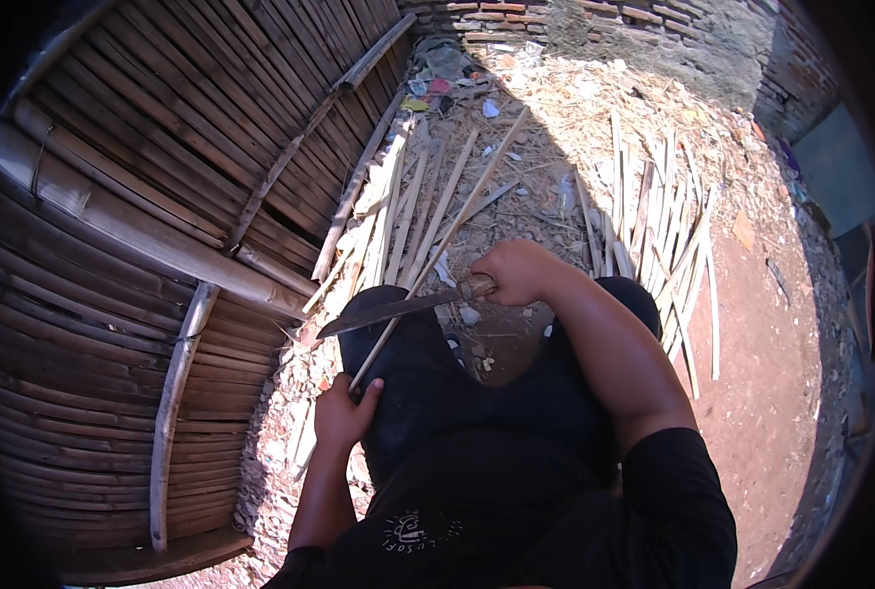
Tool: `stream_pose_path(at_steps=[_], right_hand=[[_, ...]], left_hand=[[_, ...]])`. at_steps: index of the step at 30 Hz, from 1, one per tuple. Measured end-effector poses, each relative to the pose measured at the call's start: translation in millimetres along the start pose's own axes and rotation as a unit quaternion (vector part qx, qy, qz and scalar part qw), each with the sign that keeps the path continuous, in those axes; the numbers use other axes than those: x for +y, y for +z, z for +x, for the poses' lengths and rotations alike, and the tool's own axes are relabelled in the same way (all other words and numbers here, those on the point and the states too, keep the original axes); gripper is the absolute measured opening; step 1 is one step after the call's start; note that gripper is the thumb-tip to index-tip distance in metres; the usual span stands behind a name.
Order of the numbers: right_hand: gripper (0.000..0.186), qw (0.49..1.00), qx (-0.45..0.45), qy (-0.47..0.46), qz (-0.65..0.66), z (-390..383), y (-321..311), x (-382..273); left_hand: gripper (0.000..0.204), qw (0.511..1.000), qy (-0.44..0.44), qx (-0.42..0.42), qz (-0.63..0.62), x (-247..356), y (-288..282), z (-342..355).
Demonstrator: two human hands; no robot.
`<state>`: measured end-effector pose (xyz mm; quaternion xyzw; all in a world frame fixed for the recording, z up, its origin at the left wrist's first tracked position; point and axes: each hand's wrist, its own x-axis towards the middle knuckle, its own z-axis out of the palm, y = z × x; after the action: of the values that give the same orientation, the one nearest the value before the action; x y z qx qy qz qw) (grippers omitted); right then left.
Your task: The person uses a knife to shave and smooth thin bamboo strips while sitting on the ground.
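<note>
My right hand (pixel 514 272) is closed around the wooden handle of a machete (pixel 369 316). Its long dark blade points left over my left thigh. Closed on the near end of a long, thin bamboo strip (pixel 455 224), my left hand (pixel 347 412) sits beside that thigh. The strip slants away, up and to the right, toward the littered ground. Blade and strip cross just ahead of my left hand; I cannot tell whether the edge is biting into the strip.
Several pale bamboo strips (pixel 398 211) lie ahead on the left. Another pile of strips (pixel 665 211) lies on the right. A slatted bamboo wall (pixel 94 324) stands close on my left. A brick wall (pixel 643 29) closes off the far side. Shavings and scraps (pixel 575 98) cover the ground ahead.
</note>
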<state>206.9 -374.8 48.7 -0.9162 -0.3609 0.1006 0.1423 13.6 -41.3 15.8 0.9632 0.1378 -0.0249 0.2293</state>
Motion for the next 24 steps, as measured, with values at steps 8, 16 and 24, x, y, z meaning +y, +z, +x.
stream_pose_path(at_steps=[8,16,24], right_hand=[[0.037,0.926,0.192,0.315,0.085,-20.4,-25.9,68.4],[0.033,0.99,0.067,0.11,0.051,-7.9,-7.0,28.3],[0.034,0.993,0.032,0.109,0.039,-10.7,-23.2,30.3]], left_hand=[[0.059,1.0,0.008,-0.006,-0.001,1.7,-0.1,3.7],[0.059,1.0,0.011,0.004,-0.013,1.4,0.2,1.5],[0.06,1.0,0.012,0.016,-0.019,-2.9,3.0,-0.6]])
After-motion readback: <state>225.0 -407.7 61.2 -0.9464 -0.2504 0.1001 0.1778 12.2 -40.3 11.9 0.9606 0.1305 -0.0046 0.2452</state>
